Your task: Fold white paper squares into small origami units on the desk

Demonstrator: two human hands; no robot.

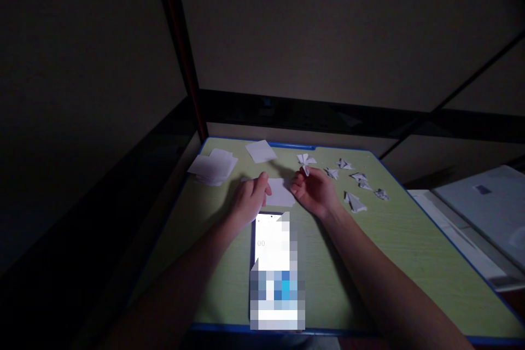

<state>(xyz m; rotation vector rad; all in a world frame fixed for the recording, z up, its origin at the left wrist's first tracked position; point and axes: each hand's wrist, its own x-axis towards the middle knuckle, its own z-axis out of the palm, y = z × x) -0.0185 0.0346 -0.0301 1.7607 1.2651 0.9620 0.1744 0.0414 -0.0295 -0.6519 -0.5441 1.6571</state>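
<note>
My right hand (314, 191) is raised over the table, its fingers closed in a pinch on a small white folded-paper figure (305, 159) with spread points. My left hand (251, 197) is loosely curled with the thumb on top, and no object shows in it. Between the hands, white paper sheets (281, 192) lie on the table, partly covered by both. More folded-paper figures lie right of my right hand, among them a larger pointed one (355, 202) and a smaller one (331, 173).
A lit phone (270, 240), partly blurred out, lies in front of me on the green table (394, 251) with blue edges. Loose paper squares (213, 167) are at the left, and a single square (261, 151) is at the back. Dark panels rise behind; a pale box-like object (488, 213) stands at the right.
</note>
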